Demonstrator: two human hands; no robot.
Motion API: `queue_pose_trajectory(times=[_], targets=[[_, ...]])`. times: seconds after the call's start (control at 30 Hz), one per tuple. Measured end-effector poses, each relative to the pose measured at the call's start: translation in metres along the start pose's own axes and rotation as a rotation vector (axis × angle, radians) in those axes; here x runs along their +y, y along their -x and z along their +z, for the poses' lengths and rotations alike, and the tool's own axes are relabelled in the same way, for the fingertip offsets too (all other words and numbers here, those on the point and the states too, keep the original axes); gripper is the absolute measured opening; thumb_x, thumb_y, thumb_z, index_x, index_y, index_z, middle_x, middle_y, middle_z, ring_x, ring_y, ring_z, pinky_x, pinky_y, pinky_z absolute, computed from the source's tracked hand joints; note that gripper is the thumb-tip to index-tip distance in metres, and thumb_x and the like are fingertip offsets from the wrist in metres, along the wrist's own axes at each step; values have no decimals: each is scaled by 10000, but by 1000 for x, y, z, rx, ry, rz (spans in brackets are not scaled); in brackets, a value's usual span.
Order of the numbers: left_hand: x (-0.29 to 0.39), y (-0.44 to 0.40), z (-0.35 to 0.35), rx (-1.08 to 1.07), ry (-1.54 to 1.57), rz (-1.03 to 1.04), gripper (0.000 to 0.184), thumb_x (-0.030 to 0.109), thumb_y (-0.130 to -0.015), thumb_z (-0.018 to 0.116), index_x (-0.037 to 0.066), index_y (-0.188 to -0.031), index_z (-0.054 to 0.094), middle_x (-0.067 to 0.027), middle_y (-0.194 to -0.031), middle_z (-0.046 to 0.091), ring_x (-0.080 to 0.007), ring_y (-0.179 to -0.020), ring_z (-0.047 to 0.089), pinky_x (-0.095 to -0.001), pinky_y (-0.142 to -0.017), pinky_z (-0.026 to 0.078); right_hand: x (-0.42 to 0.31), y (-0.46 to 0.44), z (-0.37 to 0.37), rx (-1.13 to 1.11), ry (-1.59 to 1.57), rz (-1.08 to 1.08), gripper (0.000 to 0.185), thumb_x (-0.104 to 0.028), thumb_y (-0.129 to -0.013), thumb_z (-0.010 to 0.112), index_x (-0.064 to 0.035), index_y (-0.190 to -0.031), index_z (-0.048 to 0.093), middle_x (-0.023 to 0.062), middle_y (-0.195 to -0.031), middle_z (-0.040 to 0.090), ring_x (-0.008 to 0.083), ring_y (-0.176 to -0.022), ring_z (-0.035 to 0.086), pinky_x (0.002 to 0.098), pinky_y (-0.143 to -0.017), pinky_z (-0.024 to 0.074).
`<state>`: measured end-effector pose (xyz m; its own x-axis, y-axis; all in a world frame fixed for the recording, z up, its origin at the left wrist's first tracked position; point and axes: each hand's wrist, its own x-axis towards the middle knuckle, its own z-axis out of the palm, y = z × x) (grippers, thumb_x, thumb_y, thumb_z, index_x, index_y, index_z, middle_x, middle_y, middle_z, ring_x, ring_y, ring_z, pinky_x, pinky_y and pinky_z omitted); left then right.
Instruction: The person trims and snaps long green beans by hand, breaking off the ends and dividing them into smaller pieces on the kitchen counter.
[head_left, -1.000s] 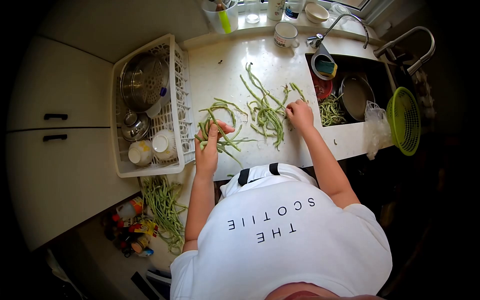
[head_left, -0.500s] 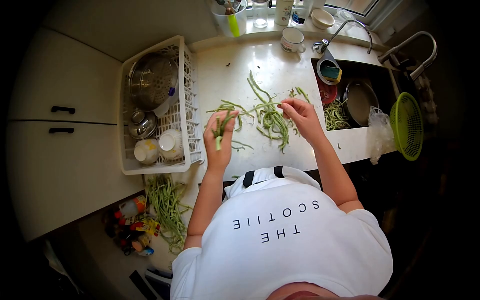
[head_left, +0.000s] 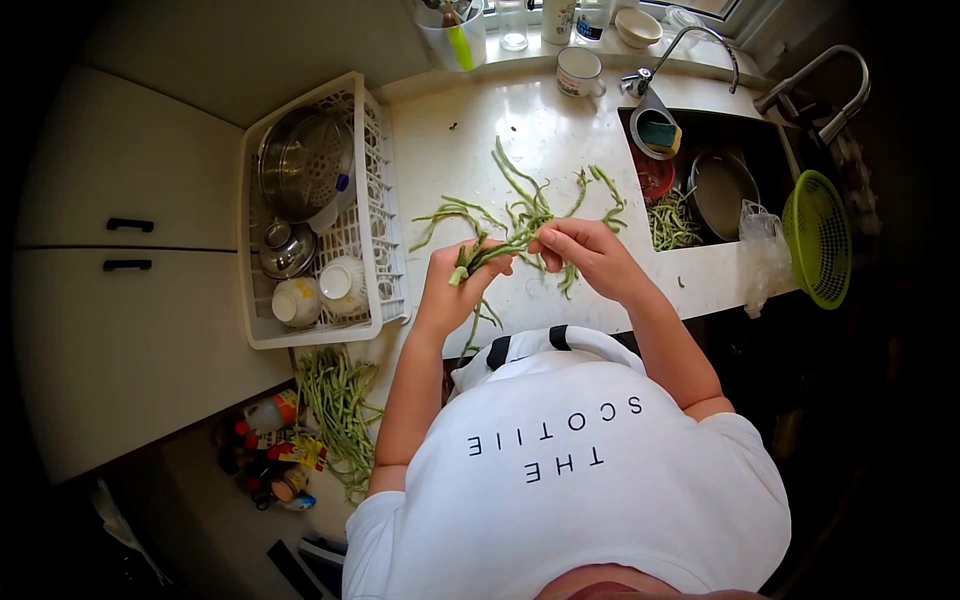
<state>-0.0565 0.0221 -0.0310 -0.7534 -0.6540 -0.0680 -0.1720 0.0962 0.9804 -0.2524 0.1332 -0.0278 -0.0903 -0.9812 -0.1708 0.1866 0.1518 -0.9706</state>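
My left hand [head_left: 452, 283] is closed around a small bunch of long green beans [head_left: 484, 258], whose ends stick out on both sides of the fingers. Just to its right, my right hand [head_left: 585, 254] pinches at the bunch's far end with thumb and fingers together. Loose green beans [head_left: 515, 172] lie spread on the white counter [head_left: 420, 130] beyond and beneath both hands, partly hidden by them. A few thin beans hang or lie below my left hand, near the counter's front edge.
At left stands a white dish basket [head_left: 372, 200] with pots and bowls. A bean pile [head_left: 337, 410] lies below it. To the right are the sink [head_left: 745, 130] with cut beans [head_left: 672, 222], a plastic bag [head_left: 763, 260] and a green colander [head_left: 820, 240]. A mug [head_left: 579, 72] stands behind.
My right hand has come from the beans on the counter over to my left hand, and the two now nearly meet at the bunch. My left hand has turned and moved slightly right.
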Motion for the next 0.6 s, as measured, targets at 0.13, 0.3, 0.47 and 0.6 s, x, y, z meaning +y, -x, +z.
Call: queue_pose_trajectory(times=[0.13, 0.3, 0.47, 0.6], targets=[[8, 2, -6, 46, 88, -30, 198, 172, -926, 642, -15, -976, 684, -45, -796, 701, -91, -618, 559, -230, -592, 444, 5, -1, -8, 67, -234, -5, 246, -211, -993, 531, 1, -1000, 654, -14, -760, 576, 66, -754, 527, 221, -732, 435], [8, 1, -10, 232, 462, -78, 141, 154, -969, 588, 28, -1031, 572, -144, -920, 701, -50, -518, 451, -173, -463, 323, 4, -13, -10, 404, 477, -413, 194, -165, -955, 602, -34, -1093, 636, 31, -959, 626, 115, -934, 581, 267, -890, 438], [17, -3, -1, 187, 498, -82, 168, 161, -958, 618, 17, -1025, 565, -122, -917, 702, -58, -527, 455, -185, -492, 372, 16, -14, 28, -63, -118, -86, 285, -212, -973, 582, -46, -1199, 631, 39, -990, 639, 131, -945, 591, 278, -872, 456], [14, -5, -5, 339, 467, -7, 138, 138, -945, 634, 46, -1013, 557, -137, -925, 701, -54, -511, 447, -179, -460, 341, 29, -20, 29, -216, -101, 58, 301, -240, -991, 552, -28, -1178, 654, 8, -875, 624, 96, -837, 568, 249, -794, 452]])
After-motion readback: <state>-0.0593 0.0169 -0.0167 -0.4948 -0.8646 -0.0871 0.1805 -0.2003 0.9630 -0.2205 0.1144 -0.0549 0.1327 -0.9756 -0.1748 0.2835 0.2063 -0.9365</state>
